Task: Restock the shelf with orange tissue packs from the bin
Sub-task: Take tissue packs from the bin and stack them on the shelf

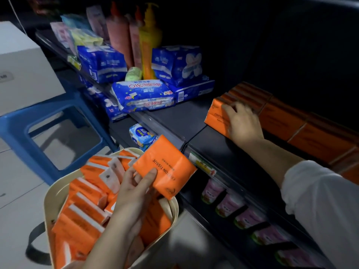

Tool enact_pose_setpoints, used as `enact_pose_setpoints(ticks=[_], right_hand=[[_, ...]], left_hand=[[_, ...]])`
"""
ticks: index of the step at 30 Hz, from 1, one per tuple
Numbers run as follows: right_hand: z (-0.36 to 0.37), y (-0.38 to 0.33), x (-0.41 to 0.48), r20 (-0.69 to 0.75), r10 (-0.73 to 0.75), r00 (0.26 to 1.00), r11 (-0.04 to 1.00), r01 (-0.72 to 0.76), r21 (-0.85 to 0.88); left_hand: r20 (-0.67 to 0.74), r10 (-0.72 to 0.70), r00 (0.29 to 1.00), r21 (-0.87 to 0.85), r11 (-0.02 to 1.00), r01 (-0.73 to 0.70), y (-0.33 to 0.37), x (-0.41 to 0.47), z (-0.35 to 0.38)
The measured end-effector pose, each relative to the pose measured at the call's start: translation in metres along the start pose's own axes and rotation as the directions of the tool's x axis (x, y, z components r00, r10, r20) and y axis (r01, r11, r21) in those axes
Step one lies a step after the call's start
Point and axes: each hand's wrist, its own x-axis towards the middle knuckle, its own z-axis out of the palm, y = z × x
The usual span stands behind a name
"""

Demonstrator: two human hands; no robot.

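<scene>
Two hands were in view. The left hand [136,188], in the lower middle of the frame, pinched one orange tissue pack [165,167] between thumb and fingers, just above the cream bin [48,191]. The bin, at the lower left, held a loose heap of well over a dozen more orange packs [85,208], too jumbled to count exactly.

The right hand [242,123], at the middle right, lay on the front pack [215,117] of a row standing on the dark shelf [174,117]. Its fingers reached over the pack's top edge, but blur hid whether they gripped it. More orange rows [281,117] ran toward the right edge, touching one another.

At the upper middle stood three tall bottles [149,39] behind at least four blue packs [143,94]. One blue stool [19,133] carried one white box [19,65] at the left edge.
</scene>
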Motion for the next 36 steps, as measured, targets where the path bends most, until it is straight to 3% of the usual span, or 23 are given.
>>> enact_pose_setpoints(ticks=[3,6,8,10,11,14,16,17,19,20,23,26,28,30,33,36], right_hand=[[-0.009,-0.006,-0.014,-0.123,-0.006,0.992,0.973,0.035,0.23],[-0.026,-0.018,-0.039,-0.156,0.062,0.986,0.831,0.035,0.554],[-0.035,-0.026,-0.062,0.044,0.074,0.996,0.639,-0.081,0.765],[-0.04,-0.028,-0.085,0.241,-0.021,0.97,0.45,-0.206,0.869],[-0.042,-0.027,-0.095,0.256,-0.067,0.964,0.457,-0.199,0.867],[-0.054,-0.015,-0.111,0.159,-0.149,0.976,0.61,-0.036,0.791],[-0.067,-0.01,-0.115,0.089,-0.244,0.966,0.682,0.106,0.723],[-0.071,-0.009,-0.115,0.084,-0.3,0.95,0.698,0.159,0.698],[-0.075,-0.011,-0.115,0.109,-0.365,0.925,0.697,0.194,0.69],[-0.075,-0.012,-0.115,0.108,-0.347,0.932,0.685,0.173,0.708],[-0.072,-0.01,-0.113,0.08,-0.185,0.979,0.655,0.062,0.753],[-0.057,-0.001,-0.106,0.1,0.035,0.994,0.587,-0.102,0.804],[-0.046,0.006,-0.099,0.128,0.228,0.965,0.449,-0.221,0.866],[-0.034,0.011,-0.091,0.143,0.382,0.913,0.366,-0.292,0.884],[-0.014,0.007,-0.08,0.052,0.522,0.851,0.391,-0.293,0.873],[0.006,-0.007,-0.065,-0.031,0.586,0.81,0.407,-0.261,0.875]], left_hand=[[-0.002,0.003,1.0,0.001,1.0,-0.003,0.002,-0.004,0.012],[-0.002,0.016,1.0,-0.007,1.0,-0.016,0.002,-0.008,0.025],[-0.01,0.033,0.999,0.014,0.999,-0.033,0.002,-0.011,0.034],[0.01,0.049,0.999,0.056,0.997,-0.049,0.003,-0.017,0.045],[0.03,0.056,0.998,0.09,0.994,-0.059,0.004,-0.021,0.049],[0.134,0.144,0.98,0.313,0.933,-0.18,0.009,-0.026,0.059],[0.299,0.212,0.93,0.573,0.74,-0.353,0.014,-0.027,0.062],[0.392,0.229,0.891,0.695,0.56,-0.451,0.017,-0.027,0.064],[0.54,0.235,0.808,0.781,0.217,-0.585,0.024,-0.024,0.07],[0.582,0.222,0.783,0.777,0.131,-0.615,0.028,-0.024,0.075],[0.659,0.181,0.73,0.732,0.068,-0.678,0.034,-0.016,0.091],[0.729,0.235,0.643,0.662,0.0,-0.75,0.04,-0.002,0.105],[0.71,0.293,0.641,0.668,0.008,-0.744,0.047,0.012,0.114],[0.602,0.319,0.732,0.74,0.121,-0.661,0.052,0.029,0.118],[0.449,0.271,0.851,0.786,0.332,-0.521,0.053,0.06,0.117],[0.409,0.207,0.889,0.782,0.422,-0.458,0.048,0.087,0.116]])
